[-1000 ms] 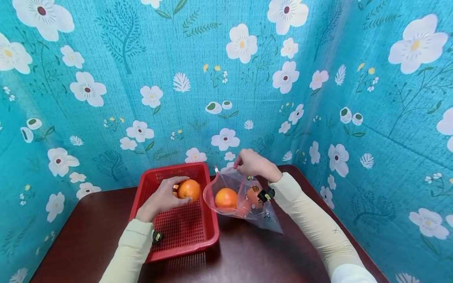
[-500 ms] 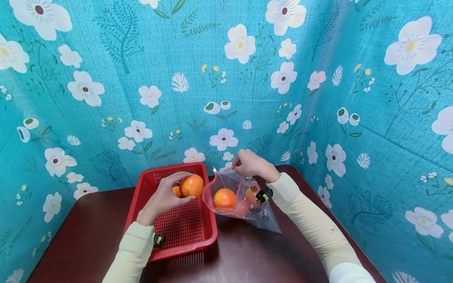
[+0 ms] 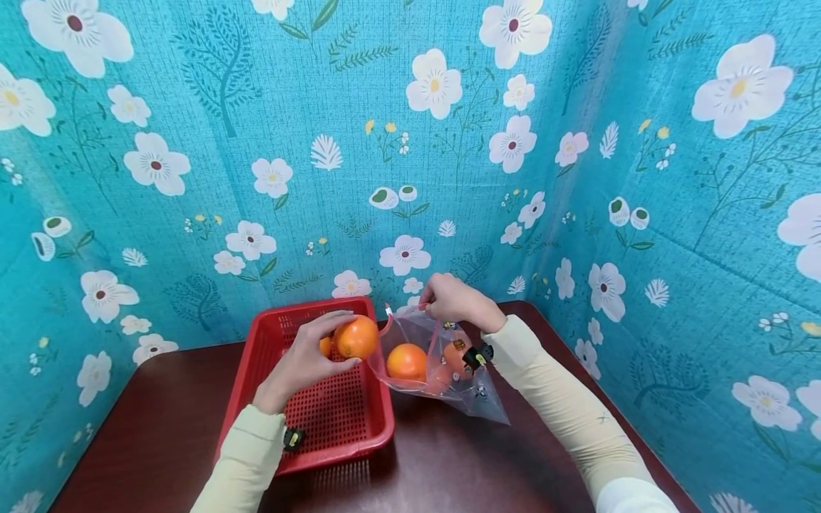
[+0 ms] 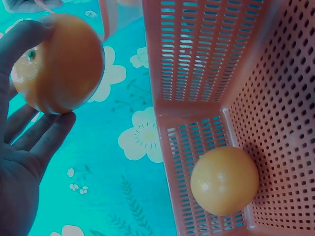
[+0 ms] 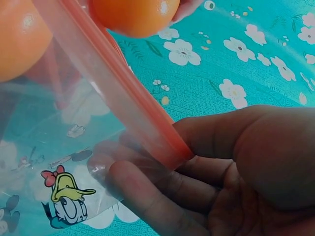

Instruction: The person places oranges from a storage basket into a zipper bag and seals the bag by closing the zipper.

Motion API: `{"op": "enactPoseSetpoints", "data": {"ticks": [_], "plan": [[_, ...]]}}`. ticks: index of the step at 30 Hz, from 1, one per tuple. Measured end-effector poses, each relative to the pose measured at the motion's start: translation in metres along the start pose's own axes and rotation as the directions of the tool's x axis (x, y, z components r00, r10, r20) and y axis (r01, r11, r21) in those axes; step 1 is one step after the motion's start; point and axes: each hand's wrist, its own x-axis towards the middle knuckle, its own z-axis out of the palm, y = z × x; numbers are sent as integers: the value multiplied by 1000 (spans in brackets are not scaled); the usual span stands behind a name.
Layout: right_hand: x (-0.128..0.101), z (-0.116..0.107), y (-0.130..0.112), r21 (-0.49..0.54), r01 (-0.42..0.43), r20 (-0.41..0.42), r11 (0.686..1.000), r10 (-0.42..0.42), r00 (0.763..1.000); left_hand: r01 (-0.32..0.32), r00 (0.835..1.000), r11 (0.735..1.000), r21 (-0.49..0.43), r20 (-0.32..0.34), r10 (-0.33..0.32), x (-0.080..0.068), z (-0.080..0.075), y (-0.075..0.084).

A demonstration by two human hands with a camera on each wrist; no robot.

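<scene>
My left hand point(image 3: 308, 362) grips an orange point(image 3: 357, 337) between thumb and fingers, over the basket's right rim, just at the mouth of a clear zip bag point(image 3: 477, 402). My right hand point(image 3: 454, 298) pinches the bag's red zip edge point(image 5: 118, 93) at the far side, and the mouth gapes toward the left. Inside the bag lie an orange point(image 3: 407, 362) near the mouth and at least one more point(image 3: 457, 358) behind the printed plastic. A red plastic basket point(image 3: 381, 427) stands left of the bag; one orange point(image 4: 225, 181) shows in it in the left wrist view.
Both basket and bag are on a dark red-brown table point(image 3: 449, 470). A blue flowered cloth point(image 3: 346, 214) hangs close behind the table and along its right side. The basket's raised rim stands between its inside and the bag.
My left hand has lifted the orange up from within the basket and carried it right, to the bag's mouth. The right hand keeps its hold on the bag, nearly still.
</scene>
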Motion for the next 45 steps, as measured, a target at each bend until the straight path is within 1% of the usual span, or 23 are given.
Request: {"op": "enactPoseSetpoints", "data": {"ticks": [6,13,18,25,33,39,45], "plan": [[1,-1,0,11,1,6,1000,-1,1000,-6,1000,1000,-8,13,6,6,3,5],[2,0,1,31,0,11,1000,0,1000,-32,999,999,12,18,32,11,8,13],[2,1,0,31,-7,17,1000,6,1000,-31,999,999,-10,18,31,15,11,18],[1,1,-3,19,-30,12,999,30,999,-53,998,998,-26,42,54,19,15,23],[2,1,-3,19,-28,7,999,28,1000,-49,997,999,-13,63,50,24,19,29],[3,2,-4,20,-21,12,1000,21,1000,-84,993,996,-18,86,85,27,26,31],[4,3,-5,9,-12,20,1000,11,1000,-143,987,990,-21,78,144,28,34,27]]}}
